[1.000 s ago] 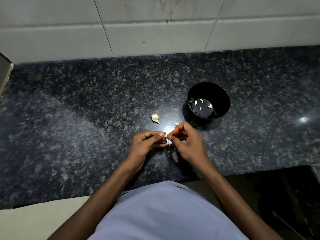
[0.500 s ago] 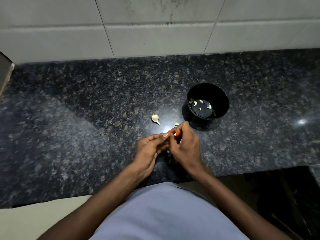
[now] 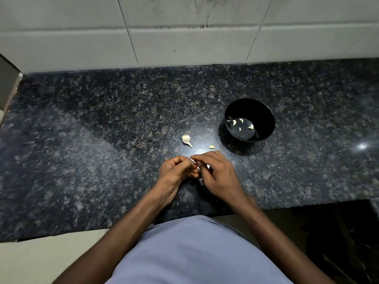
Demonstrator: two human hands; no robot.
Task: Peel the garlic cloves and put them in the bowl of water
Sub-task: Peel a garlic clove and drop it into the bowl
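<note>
The left hand (image 3: 176, 173) and right hand (image 3: 217, 173) meet just above the near part of the counter (image 3: 82, 140), fingertips together. Both have their fingers curled in, pinching a garlic clove (image 3: 198, 167) between them, of which only a small pale sliver shows in the gap; it is too hidden to say how much skin is still on it. The left hand seems to steady the clove while the right thumb and forefinger work at its skin, which would explain why the hands are drawn so close and low over the stone: any peel falls straight onto the counter rather than into the water.

Just beyond the hands lies a small loose clove (image 3: 211, 147), yellowish and short, within easy reach. To its left, a little farther off, sits the rest of the garlic bulb (image 3: 186, 138), off-white, papery, with a thin stem pointing toward the person. Both look unpeeled and waiting their turn.

To the right and beyond the hands stands the black bowl (image 3: 264, 111), near enough for the right hand to drop a clove in without stretching. In its water lie several peeled cloves (image 3: 241, 120), pale, smooth and crescent-shaped, spread apart from one another. Judging by these, the job is well along, with the held clove, the loose one and the bulb remnant left.

Behind the counter rises a pale tiled wall (image 3: 184, 37).
</note>
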